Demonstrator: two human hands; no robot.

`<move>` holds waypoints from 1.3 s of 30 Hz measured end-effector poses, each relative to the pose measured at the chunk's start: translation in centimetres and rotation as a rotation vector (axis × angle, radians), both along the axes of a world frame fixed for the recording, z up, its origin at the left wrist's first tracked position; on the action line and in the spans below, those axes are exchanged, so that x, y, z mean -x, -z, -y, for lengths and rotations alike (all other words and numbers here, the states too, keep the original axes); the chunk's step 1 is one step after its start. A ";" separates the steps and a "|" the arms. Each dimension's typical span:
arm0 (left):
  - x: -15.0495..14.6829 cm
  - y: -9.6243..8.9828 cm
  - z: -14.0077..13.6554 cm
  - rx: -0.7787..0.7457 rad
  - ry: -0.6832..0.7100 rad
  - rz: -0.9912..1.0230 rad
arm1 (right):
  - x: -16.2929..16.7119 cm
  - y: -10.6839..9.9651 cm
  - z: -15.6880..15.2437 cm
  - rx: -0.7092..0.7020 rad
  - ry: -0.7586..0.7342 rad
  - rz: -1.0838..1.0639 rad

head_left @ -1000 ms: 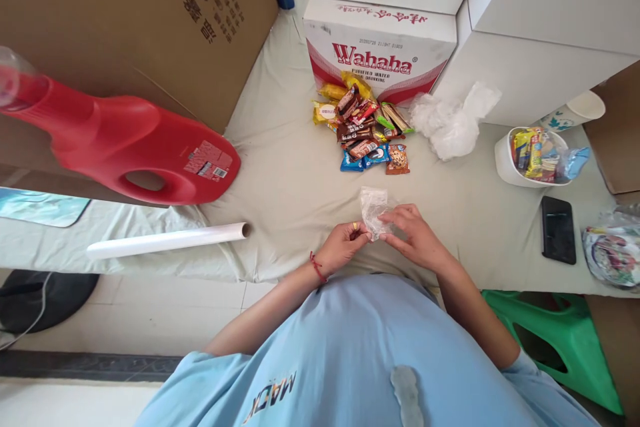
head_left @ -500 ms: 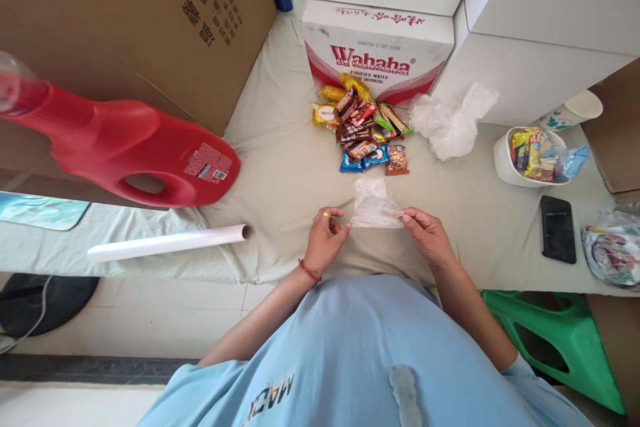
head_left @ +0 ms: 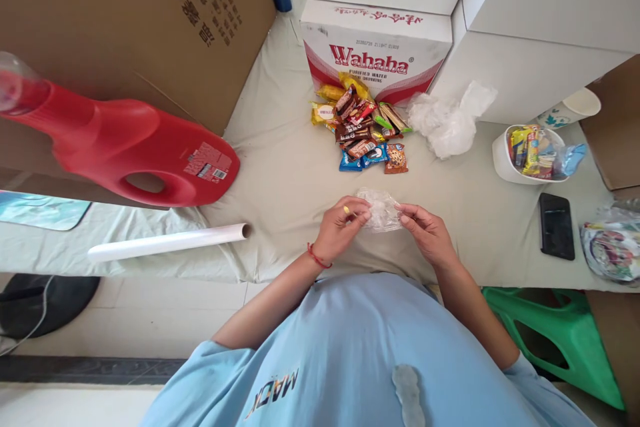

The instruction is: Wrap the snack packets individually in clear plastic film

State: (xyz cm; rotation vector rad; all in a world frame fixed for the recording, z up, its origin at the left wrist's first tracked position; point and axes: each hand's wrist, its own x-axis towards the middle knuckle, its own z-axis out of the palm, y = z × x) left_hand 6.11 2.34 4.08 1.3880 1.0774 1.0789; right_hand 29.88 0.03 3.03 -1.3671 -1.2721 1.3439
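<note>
A crumpled clear plastic bag (head_left: 381,212) is stretched between my two hands, low over the cloth-covered table. My left hand (head_left: 344,225) pinches its left edge; a yellow ring and a red bracelet show on that side. With thumb and forefinger, my right hand (head_left: 424,230) grips the bag's right edge. Beyond the bag lies a pile of wrapped snacks (head_left: 356,133), with blue and brown packets at its near side. To the right of the pile rests another crumpled clear plastic bag (head_left: 445,121), which neither hand touches.
A Wahaha carton (head_left: 375,57) stands behind the snacks. On the left are a red detergent bottle (head_left: 150,120) and a white roll (head_left: 170,241). On the right are a white tub of packets (head_left: 505,170), a phone (head_left: 557,227) and a paper cup (head_left: 575,109). A green stool (head_left: 575,340) stands below.
My left hand has moved right and slightly up, now pinching the bag. The bag has gone from lying flatter to bunched and rounded. My right hand has barely moved.
</note>
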 end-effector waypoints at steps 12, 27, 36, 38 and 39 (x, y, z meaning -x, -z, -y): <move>6.7 1.3 1.1 0.382 -0.210 0.640 | -1.7 0.5 -0.3 -0.054 0.093 0.030; 10.3 2.1 1.7 0.197 -0.078 0.444 | -3.9 0.9 -0.4 -0.233 0.075 0.184; 9.9 2.1 1.2 -0.004 0.235 -0.300 | -5.7 1.6 -0.8 -0.155 0.110 0.487; 9.5 2.1 1.2 -0.010 0.181 -0.316 | -5.0 0.1 -1.2 -0.285 0.287 0.562; 9.3 2.2 1.2 -0.004 0.139 -0.325 | -4.4 -0.8 -1.4 -0.374 0.324 0.599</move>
